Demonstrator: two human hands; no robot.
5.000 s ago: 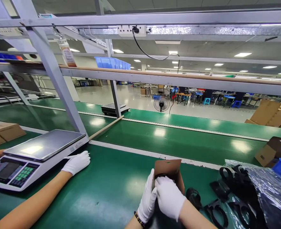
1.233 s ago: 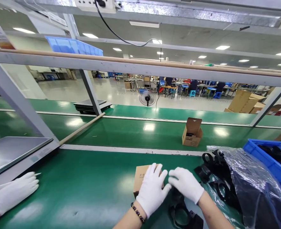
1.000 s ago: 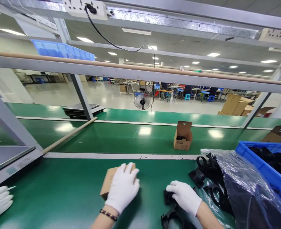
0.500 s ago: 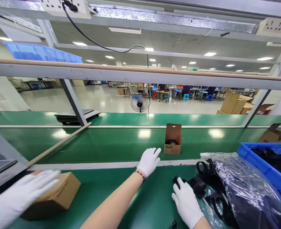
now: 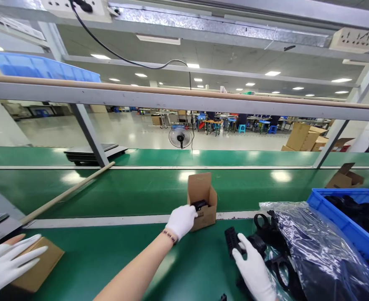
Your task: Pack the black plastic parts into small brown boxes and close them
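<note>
My left hand (image 5: 181, 221), in a white glove, is closed on the left edge of an open cardboard box (image 5: 205, 218). The box stands with its flap up across the white strip, and a black item (image 5: 199, 204) shows inside it. Farther right, my white-gloved right hand (image 5: 252, 267) pinches a small black slotted plastic part (image 5: 232, 241), tilted above the green surface. Beside that hand lie black ring-shaped straps or mounts (image 5: 265, 225) and a clear plastic bag (image 5: 325, 246) with dark contents.
A co-worker's gloved hand (image 5: 11, 261) rests by a closed carton (image 5: 43, 263) at lower left. At right stands a blue bin (image 5: 320, 207) of black parts; behind it is another open box (image 5: 344, 179). A wooden stick (image 5: 68, 192) slants across the green belt (image 5: 146, 192).
My left hand has gripped the open box, which has come left and nearer to me. My right hand has raised the black part. The co-worker's hand and carton have shifted left.
</note>
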